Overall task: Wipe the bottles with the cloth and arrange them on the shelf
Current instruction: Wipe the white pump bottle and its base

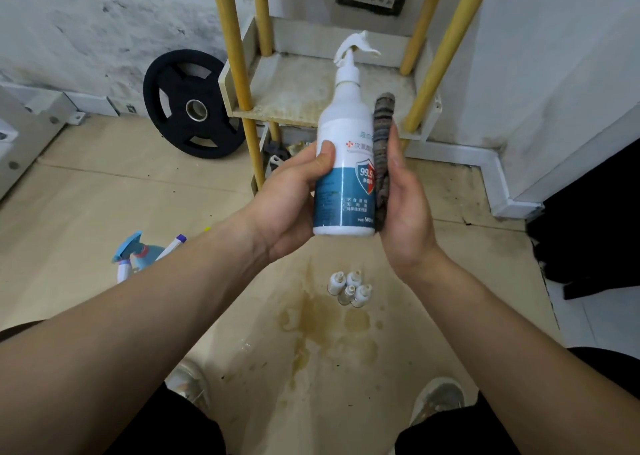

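A person stands over a stained, tan floor, holding a smooth white plastic spray bottle upright between both hands in front of a low shelf. The bottle is cylindrical with a narrow neck, a white trigger head and a glossy blue and white label. The left hand grips its lower half, thumb laid across the front and fingers curled behind. The right hand has its fingers stretched almost straight, pressing a nubby grey striped cloth flat against the bottle's right side, cloth between palm and plastic. The shelf is a grimy pale board with round yellow posts. On the floor beneath stand four small bottles clustered together, with a blue spray bottle lying to the left
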